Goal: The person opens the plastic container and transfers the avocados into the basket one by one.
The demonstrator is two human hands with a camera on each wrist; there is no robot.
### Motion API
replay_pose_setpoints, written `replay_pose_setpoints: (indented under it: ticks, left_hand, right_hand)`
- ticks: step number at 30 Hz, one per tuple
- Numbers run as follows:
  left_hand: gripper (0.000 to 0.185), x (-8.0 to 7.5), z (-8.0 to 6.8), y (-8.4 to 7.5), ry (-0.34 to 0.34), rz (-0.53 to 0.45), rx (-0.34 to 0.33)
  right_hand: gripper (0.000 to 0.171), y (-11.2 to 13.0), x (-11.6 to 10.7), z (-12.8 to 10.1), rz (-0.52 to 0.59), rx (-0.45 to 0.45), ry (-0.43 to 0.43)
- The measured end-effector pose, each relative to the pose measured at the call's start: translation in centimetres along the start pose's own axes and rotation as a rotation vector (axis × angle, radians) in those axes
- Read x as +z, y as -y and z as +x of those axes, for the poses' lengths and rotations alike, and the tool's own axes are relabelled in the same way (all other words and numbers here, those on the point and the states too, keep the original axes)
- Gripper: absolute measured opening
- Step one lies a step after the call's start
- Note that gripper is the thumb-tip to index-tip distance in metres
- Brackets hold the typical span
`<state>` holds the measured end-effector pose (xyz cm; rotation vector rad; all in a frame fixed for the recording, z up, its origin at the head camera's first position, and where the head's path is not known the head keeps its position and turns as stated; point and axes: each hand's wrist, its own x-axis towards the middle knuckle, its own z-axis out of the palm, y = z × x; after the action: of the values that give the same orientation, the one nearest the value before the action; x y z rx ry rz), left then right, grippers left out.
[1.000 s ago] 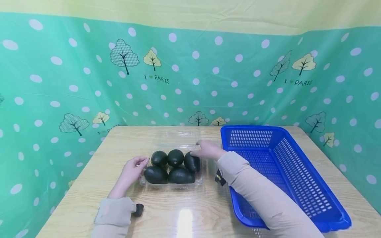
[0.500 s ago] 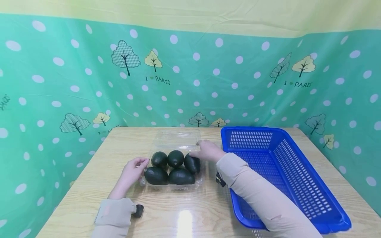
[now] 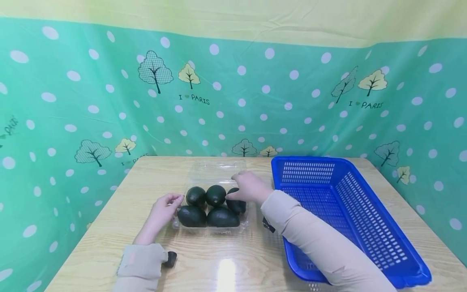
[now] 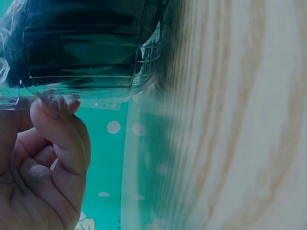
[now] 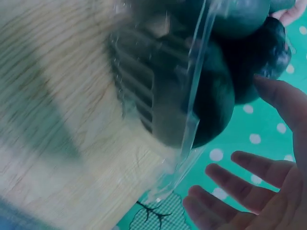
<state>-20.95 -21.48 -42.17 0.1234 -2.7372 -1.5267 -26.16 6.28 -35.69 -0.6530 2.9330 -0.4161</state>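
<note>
Several dark green avocados (image 3: 223, 217) sit in two rows in a clear plastic clamshell box (image 3: 218, 170), whose lid lies folded back. My left hand (image 3: 163, 210) pinches the box's left rim between thumb and fingertips; the left wrist view shows this hand (image 4: 53, 163) close at the edge. Over the back right avocado (image 3: 238, 206) is my right hand (image 3: 251, 187), partly covering it. In the right wrist view the right hand's (image 5: 268, 187) fingers are spread and grip nothing. Its thumb overlaps the avocados there; whether it touches one I cannot tell.
A large blue plastic basket (image 3: 379, 211) with slotted walls stands on the right of the wooden table (image 3: 197, 267), under my right forearm. A green dotted cloth (image 3: 233, 97) hangs behind and along the sides. Black wrist devices (image 3: 170, 259) stick out at my sleeves.
My right hand has shifted slightly left, further over the back right avocado. The left hand keeps its pinch on the box rim. The avocados keep their places.
</note>
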Motion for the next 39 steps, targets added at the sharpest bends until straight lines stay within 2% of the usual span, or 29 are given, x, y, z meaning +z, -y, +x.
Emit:
replay_pose_setpoints:
  ticks: [7, 14, 31, 39]
  left_hand:
    - [0.043, 0.0, -0.1, -0.2, -0.005, 0.007, 0.013]
    - [0.042, 0.1, 0.0, 0.0, -0.009, 0.01, 0.011]
    - [0.042, 0.2, -0.2, -0.1, -0.01, 0.011, 0.007]
    - [0.041, 0.2, 0.0, -0.1, -0.008, 0.0, 0.012]
  right_hand:
    - [0.074, 1.2, 0.5, 0.0, -0.051, -0.097, 0.039]
    - [0.07, 1.7, 0.9, -0.1, -0.126, -0.191, 0.022]
    - [0.059, 2.7, 1.7, 0.4, -0.211, -0.318, 0.003]
    - [0.059, 2.9, 1.9, 0.9, -0.221, -0.329, 0.031]
